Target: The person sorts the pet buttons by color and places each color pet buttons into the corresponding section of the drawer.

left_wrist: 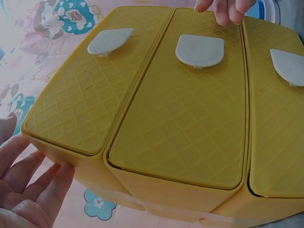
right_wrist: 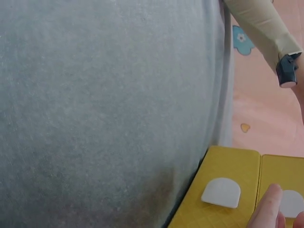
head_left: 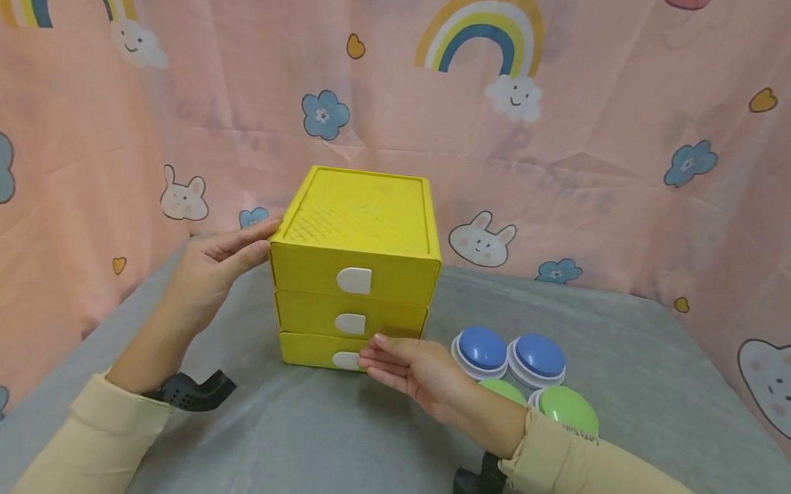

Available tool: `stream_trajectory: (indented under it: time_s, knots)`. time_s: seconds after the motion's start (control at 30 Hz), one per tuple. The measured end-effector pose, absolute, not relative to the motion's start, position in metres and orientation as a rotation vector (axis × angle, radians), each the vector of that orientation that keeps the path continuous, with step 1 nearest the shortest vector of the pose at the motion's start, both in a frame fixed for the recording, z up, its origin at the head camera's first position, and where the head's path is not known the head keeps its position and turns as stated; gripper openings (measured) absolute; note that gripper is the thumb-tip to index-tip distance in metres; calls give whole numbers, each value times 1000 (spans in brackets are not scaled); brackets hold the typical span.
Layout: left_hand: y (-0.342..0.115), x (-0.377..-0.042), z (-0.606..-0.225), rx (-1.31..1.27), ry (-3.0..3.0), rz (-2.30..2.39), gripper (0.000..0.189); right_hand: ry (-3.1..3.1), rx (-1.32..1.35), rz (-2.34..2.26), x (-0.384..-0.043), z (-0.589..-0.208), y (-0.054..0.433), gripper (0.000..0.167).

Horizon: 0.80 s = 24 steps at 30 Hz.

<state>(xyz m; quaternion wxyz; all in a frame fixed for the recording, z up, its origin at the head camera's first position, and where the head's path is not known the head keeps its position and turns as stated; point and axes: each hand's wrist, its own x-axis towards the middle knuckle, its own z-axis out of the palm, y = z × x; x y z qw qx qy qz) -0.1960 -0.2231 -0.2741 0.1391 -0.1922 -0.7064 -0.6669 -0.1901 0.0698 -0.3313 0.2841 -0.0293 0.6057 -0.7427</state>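
Observation:
A yellow three-drawer box (head_left: 364, 212) stands on the grey cloth, its front facing me. Each drawer front has a white rounded pull: top pull (head_left: 355, 280), middle pull (head_left: 350, 323) and bottom pull (head_left: 345, 360). My left hand (head_left: 199, 274) rests its fingertips on the box's upper left side, fingers stretched out, as the left wrist view also shows. In front of the lower right of the box is my right hand (head_left: 429, 375), its fingers extended and near the bottom pull. All three drawers look closed. Neither hand holds anything.
Right of the box sit two blue dome buttons (head_left: 482, 348) with white rims and two green dome buttons (head_left: 568, 409), partly behind my right forearm. A pink patterned curtain (head_left: 389, 112) hangs behind. Each wrist wears a black mount (head_left: 196, 391).

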Motion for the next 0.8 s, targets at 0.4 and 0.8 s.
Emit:
stream_trajectory:
  time_s: [0.4, 0.8]
  knots:
    - [-222, -197, -280, -481, -2015, -1964, 38, 1616, -77, -1975, -189, -332, 66, 40]
    - [-218, -197, -280, -436, -2019, -1948, 41, 1533, -26, -2042, -193, -332, 50, 50]
